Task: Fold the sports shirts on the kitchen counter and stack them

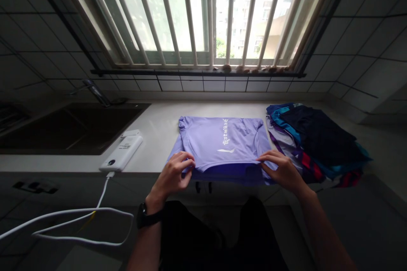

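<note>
A lavender T-shirt [210, 142] with white lettering and a white logo lies partly folded on the counter, its near edge hanging slightly over the front. My left hand [176, 173] pinches that near edge at its left end, thumb below and fingers above. At the right end of the same edge, my right hand [281, 169] grips the fabric between thumb and fingertips. Between the two hands the edge is stretched fairly straight, and a darker inner layer shows beneath it. A dark watch [148, 216] is on my left wrist.
Folded dark, blue and striped clothes [318, 135] are stacked to the right. On the left, a white power bank [122, 152] with a white cable [103, 194] lies beside the dark sink [79, 129] and its faucet [97, 93]. A barred window [208, 21] rises behind the counter [159, 135].
</note>
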`<state>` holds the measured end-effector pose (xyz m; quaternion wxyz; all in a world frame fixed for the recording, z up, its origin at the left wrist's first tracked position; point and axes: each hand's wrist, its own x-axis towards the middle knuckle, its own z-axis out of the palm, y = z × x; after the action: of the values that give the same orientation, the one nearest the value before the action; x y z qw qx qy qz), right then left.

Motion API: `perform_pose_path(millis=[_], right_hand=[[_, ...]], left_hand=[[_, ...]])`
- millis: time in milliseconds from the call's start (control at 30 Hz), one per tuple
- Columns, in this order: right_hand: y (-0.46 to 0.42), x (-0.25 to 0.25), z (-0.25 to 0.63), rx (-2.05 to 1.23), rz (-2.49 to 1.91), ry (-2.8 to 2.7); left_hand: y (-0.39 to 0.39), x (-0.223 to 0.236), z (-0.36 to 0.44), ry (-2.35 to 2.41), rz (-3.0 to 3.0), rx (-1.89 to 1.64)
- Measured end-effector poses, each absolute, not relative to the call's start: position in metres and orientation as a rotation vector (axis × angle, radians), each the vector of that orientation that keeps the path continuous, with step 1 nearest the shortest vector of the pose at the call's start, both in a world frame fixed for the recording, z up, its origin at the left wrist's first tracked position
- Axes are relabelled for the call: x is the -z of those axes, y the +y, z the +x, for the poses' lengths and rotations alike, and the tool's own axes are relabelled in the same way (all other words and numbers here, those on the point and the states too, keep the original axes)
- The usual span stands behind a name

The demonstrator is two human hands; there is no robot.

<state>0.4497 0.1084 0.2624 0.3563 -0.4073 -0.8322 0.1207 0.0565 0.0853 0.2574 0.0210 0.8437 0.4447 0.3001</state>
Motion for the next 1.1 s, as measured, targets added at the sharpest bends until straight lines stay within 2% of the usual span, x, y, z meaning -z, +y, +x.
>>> perform_pose_path(millis=[167,333,500,633,867,967,1100], right_hand=[[0.117,-0.275,0.454,-0.617,-1.119,-2.384],[0.195,-0.271,0.439,-0.262,-1.386,-2.261],[0.247,-0.26,0.428,-0.196,-1.799,-2.479],[0.233,-0.258,0.424,-0.069,-1.903,-2.477],[0.155,-0.267,0.406,0.129,-1.975,-2.435],[0.13,-0.28,0.403,0.093,-1.945,-2.503],[0.135,-0.292,0.4,-0.035,-1.753,-2.546]], left_hand=[[0.084,-0.259,0.065,1.521,2.464,-0.627],[0.105,-0.233,0.104,2.121,2.217,-0.392],[0.119,-0.235,0.108,2.16,2.126,-0.053],[0.136,-0.248,0.091,2.122,2.062,0.064],[0.189,-0.273,0.064,2.065,2.105,0.106],[0.194,-0.281,0.063,2.121,2.213,-0.001],[0.181,-0.271,0.075,2.305,1.935,0.014]])
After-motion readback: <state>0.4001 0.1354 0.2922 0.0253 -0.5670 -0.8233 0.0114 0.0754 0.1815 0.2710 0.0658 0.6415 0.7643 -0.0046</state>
